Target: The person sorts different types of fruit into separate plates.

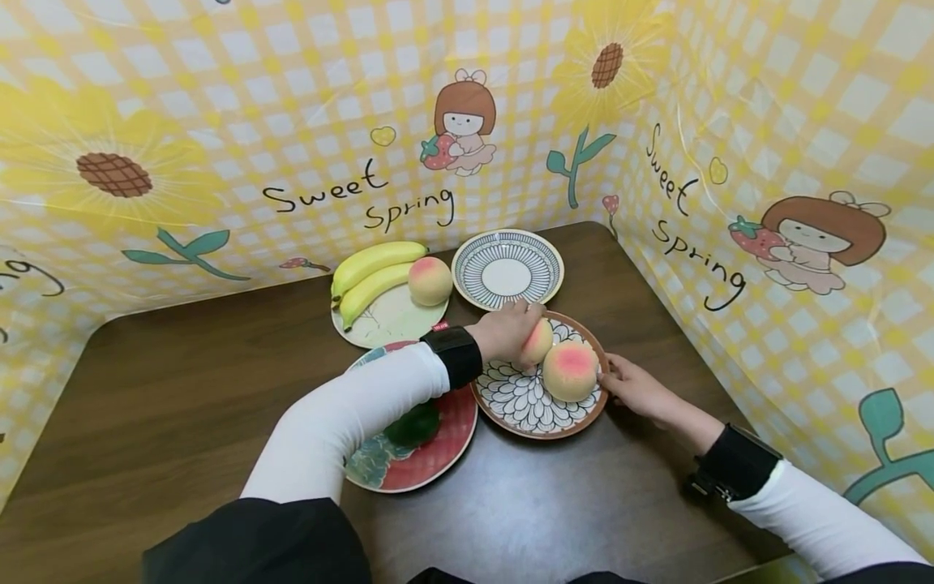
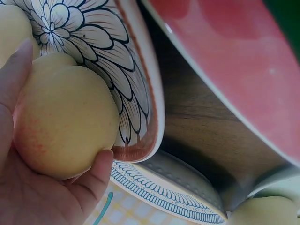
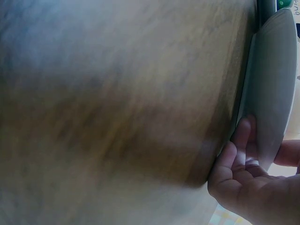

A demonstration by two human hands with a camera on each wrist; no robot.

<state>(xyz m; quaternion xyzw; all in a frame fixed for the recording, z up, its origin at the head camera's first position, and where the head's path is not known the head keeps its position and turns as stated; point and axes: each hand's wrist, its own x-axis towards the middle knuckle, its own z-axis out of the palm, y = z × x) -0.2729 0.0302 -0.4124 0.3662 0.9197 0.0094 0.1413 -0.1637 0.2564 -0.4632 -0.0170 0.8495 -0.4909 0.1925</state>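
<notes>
nearest us, left of the flowered plate (image 1: 536,415), a red plate (image 1: 454,434) bears a green fruit (image 1: 414,426). our right hand (image 1: 642,393) pinches the flowered plate's right rim; our left hand (image 1: 507,332) curls its fingers round a peach (image 1: 538,345) over that plate, near a second peach (image 1: 571,371). we can't tell if the held one touches down. we judge this a peach-handling step, next calling for a steady rim and gentle fingers. beyond the flowered plate lies a striped plate (image 1: 507,277).

Soft glare on the tabletop (image 1: 511,503), right wrist view blurry

Yellow-checked sunflower-print cloth (image 1: 321,97) stands around a brown, wood-grained, softly shining table (image 1: 182,389).
</notes>
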